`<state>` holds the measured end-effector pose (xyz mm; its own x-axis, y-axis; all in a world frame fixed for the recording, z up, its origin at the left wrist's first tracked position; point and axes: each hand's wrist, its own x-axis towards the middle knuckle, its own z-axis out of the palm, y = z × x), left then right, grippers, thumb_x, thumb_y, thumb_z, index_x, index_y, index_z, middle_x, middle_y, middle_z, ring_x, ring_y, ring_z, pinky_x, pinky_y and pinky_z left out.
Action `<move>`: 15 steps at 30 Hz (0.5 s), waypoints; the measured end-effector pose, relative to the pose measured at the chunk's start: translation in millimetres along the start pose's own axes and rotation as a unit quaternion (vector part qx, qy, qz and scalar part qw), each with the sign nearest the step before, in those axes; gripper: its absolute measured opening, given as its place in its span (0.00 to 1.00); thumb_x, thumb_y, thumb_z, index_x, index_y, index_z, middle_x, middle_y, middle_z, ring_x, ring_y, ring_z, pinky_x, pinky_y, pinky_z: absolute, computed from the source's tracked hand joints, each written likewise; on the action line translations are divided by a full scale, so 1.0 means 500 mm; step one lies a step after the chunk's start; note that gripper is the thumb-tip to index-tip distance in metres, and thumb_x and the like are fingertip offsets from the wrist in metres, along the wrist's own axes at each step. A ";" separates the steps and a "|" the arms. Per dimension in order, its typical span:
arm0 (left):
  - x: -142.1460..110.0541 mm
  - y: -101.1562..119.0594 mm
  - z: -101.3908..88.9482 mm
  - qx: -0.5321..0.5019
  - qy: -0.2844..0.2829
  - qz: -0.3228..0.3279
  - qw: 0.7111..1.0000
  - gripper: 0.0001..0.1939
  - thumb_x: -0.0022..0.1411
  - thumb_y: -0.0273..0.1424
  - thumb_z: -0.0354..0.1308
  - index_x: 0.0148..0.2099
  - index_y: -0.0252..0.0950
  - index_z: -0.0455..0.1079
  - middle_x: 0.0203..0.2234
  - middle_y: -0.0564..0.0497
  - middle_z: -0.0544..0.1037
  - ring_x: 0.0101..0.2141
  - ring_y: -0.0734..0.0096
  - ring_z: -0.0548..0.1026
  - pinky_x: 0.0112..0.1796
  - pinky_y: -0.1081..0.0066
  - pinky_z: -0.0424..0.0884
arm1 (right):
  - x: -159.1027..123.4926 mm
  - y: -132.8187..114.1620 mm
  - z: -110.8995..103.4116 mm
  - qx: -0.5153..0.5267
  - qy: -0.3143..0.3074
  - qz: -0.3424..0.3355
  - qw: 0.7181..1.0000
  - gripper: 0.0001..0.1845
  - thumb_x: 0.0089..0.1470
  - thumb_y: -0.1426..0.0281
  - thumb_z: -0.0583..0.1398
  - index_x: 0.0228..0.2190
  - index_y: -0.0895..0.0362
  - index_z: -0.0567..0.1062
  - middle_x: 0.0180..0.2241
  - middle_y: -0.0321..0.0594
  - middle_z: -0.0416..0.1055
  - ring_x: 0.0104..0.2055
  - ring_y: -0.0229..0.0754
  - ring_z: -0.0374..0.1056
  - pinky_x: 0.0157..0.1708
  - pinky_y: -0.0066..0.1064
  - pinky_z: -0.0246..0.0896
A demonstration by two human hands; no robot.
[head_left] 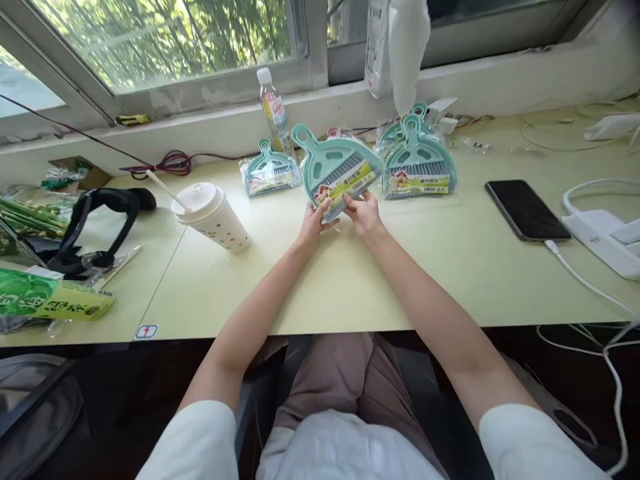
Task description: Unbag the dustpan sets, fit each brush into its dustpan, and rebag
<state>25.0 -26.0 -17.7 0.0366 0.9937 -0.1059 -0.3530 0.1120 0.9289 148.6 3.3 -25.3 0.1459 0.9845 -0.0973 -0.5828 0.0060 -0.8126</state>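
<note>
A teal dustpan and brush set (333, 163) in clear plastic with a yellow label is held tilted above the table, its handle pointing up and left. My left hand (314, 223) grips its lower left corner, and my right hand (364, 212) pinches the lower edge on the other side. Behind it to the left lies a similar packed dustpan set (271, 175). On the right, more wrapped sets (420, 163) are stacked close together, the front one showing its grey bristles and yellow label.
A lidded paper cup (215, 217) with a straw stands at left, near black headgear (95, 230) and a green packet (55, 297). A bottle (275, 110) is by the window wall. At right are a phone (527, 210) with a cable and a white power strip (607, 240).
</note>
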 end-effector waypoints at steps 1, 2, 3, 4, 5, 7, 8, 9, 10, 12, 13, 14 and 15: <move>0.002 -0.002 0.001 -0.003 0.009 0.007 1.000 0.22 0.61 0.38 0.66 0.55 0.42 0.66 0.57 0.47 0.74 0.58 0.56 0.73 0.50 0.60 0.78 | 0.002 0.002 -0.001 0.000 -0.003 -0.001 1.000 0.17 0.49 0.81 0.64 0.40 0.52 0.71 0.38 0.34 0.79 0.47 0.40 0.78 0.49 0.38 0.78; 0.005 -0.005 0.001 -0.004 0.019 0.017 1.000 0.23 0.61 0.38 0.66 0.56 0.43 0.66 0.57 0.47 0.75 0.58 0.55 0.73 0.52 0.59 0.78 | 0.004 0.004 -0.002 -0.001 -0.007 0.000 1.000 0.18 0.49 0.81 0.64 0.41 0.52 0.71 0.38 0.35 0.79 0.47 0.40 0.78 0.48 0.38 0.78; 0.007 -0.008 0.000 -0.004 0.028 0.026 0.999 0.24 0.62 0.37 0.66 0.57 0.43 0.65 0.57 0.47 0.74 0.59 0.55 0.73 0.53 0.58 0.77 | 0.005 0.005 -0.002 -0.004 -0.011 0.001 1.000 0.19 0.49 0.81 0.64 0.42 0.52 0.72 0.39 0.35 0.79 0.47 0.40 0.78 0.48 0.37 0.78; 0.010 -0.011 -0.001 -0.004 0.036 0.034 0.999 0.25 0.62 0.36 0.66 0.59 0.43 0.64 0.57 0.48 0.74 0.59 0.55 0.72 0.54 0.57 0.76 | 0.005 0.005 -0.002 -0.008 -0.014 0.003 1.000 0.19 0.50 0.80 0.64 0.43 0.52 0.72 0.39 0.35 0.79 0.47 0.40 0.78 0.47 0.37 0.78; 0.012 -0.015 -0.002 -0.005 0.042 0.042 0.998 0.26 0.62 0.35 0.66 0.60 0.44 0.63 0.57 0.48 0.74 0.60 0.55 0.72 0.55 0.56 0.75 | 0.004 0.005 -0.002 -0.013 -0.017 0.006 1.000 0.19 0.51 0.80 0.64 0.43 0.52 0.72 0.40 0.36 0.79 0.46 0.41 0.78 0.47 0.37 0.78; 0.017 -0.021 -0.005 -0.008 0.045 0.050 0.998 0.28 0.63 0.35 0.65 0.62 0.44 0.62 0.56 0.48 0.74 0.61 0.54 0.71 0.56 0.53 0.74 | 0.003 0.002 -0.001 -0.020 -0.022 0.010 1.000 0.19 0.52 0.79 0.63 0.45 0.52 0.72 0.39 0.36 0.79 0.46 0.41 0.79 0.46 0.37 0.78; 0.019 -0.024 -0.006 -0.009 0.044 0.054 0.998 0.28 0.63 0.35 0.65 0.62 0.44 0.61 0.56 0.48 0.74 0.61 0.54 0.70 0.56 0.53 0.73 | 0.002 0.001 -0.001 -0.022 -0.025 0.011 0.999 0.19 0.52 0.78 0.63 0.45 0.51 0.72 0.39 0.35 0.79 0.45 0.41 0.79 0.46 0.37 0.78; 0.021 -0.025 -0.007 -0.010 0.042 0.058 0.997 0.28 0.63 0.35 0.65 0.62 0.44 0.61 0.56 0.48 0.74 0.61 0.53 0.70 0.56 0.52 0.73 | 0.002 0.000 -0.001 -0.022 -0.026 0.013 0.999 0.19 0.52 0.78 0.63 0.46 0.51 0.72 0.38 0.35 0.79 0.45 0.40 0.79 0.46 0.36 0.78; 0.022 -0.026 -0.008 -0.010 0.040 0.060 0.997 0.29 0.63 0.35 0.66 0.62 0.44 0.61 0.56 0.47 0.74 0.61 0.53 0.70 0.56 0.52 0.73 | 0.002 0.000 -0.002 -0.023 -0.027 0.014 0.999 0.20 0.53 0.78 0.63 0.46 0.51 0.72 0.37 0.34 0.79 0.44 0.40 0.79 0.46 0.36 0.78; 0.024 -0.026 -0.010 -0.006 0.034 0.064 0.997 0.29 0.62 0.34 0.66 0.62 0.44 0.61 0.55 0.47 0.74 0.61 0.53 0.70 0.56 0.52 0.73 | 0.001 0.001 -0.003 -0.027 -0.023 0.018 0.999 0.20 0.53 0.78 0.63 0.47 0.51 0.72 0.36 0.33 0.79 0.43 0.39 0.79 0.46 0.35 0.78; 0.025 -0.026 -0.010 -0.003 0.033 0.066 0.997 0.29 0.62 0.35 0.66 0.62 0.44 0.61 0.55 0.47 0.74 0.61 0.52 0.70 0.56 0.52 0.73 | 0.001 0.004 -0.003 -0.029 -0.020 0.019 0.999 0.20 0.53 0.77 0.63 0.47 0.50 0.72 0.35 0.32 0.79 0.43 0.39 0.79 0.46 0.35 0.78; 0.024 -0.025 -0.011 -0.002 0.035 0.069 0.997 0.30 0.62 0.35 0.67 0.63 0.44 0.61 0.55 0.47 0.74 0.61 0.52 0.70 0.57 0.52 0.73 | 0.000 0.006 -0.003 -0.030 -0.016 0.020 0.999 0.19 0.53 0.77 0.63 0.47 0.50 0.72 0.35 0.32 0.79 0.43 0.39 0.79 0.46 0.35 0.78; 0.024 -0.024 -0.011 -0.002 0.038 0.071 0.997 0.30 0.62 0.36 0.67 0.63 0.44 0.60 0.55 0.46 0.74 0.61 0.52 0.70 0.57 0.52 0.73 | 0.000 0.010 -0.002 -0.030 -0.013 0.022 0.999 0.19 0.53 0.76 0.63 0.47 0.50 0.72 0.36 0.32 0.79 0.43 0.39 0.79 0.46 0.35 0.78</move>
<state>24.6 -15.5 -32.1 -0.0841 0.9965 -0.0008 -0.3526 -0.0290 0.9353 146.7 3.0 -29.9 0.0997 0.9879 -0.1192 -0.5386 -0.0471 -0.8413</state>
